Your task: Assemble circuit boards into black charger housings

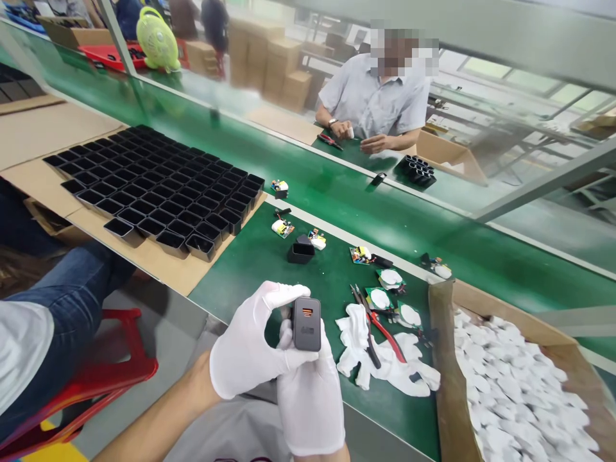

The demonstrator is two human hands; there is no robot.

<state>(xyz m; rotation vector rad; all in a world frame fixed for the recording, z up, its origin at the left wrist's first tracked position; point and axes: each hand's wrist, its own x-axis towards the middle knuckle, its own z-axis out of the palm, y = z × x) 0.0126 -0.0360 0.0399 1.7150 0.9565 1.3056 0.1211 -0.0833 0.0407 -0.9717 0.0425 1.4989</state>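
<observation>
In white gloves, both my hands hold a small black plastic case (307,324), its rounded end face toward me with an orange marking on it. My left hand (257,337) grips it at top and bottom between fingers and thumb. From below and the right, my right hand (312,391) closes round it; some of its fingers are hidden. Beyond the case stands an open black housing (301,251), beside a small circuit board (317,239). To the right, red-handled pliers (385,330) rest on a crumpled white glove (353,327) near boards with white discs (380,298).
Rows of open black housings (178,212) stand on cardboard at left. A cardboard box (443,359) full of white pieces is at right. Across the green conveyor (332,170), a person (375,102) works with both hands. A red stool (129,359) and a seated person's leg are at left.
</observation>
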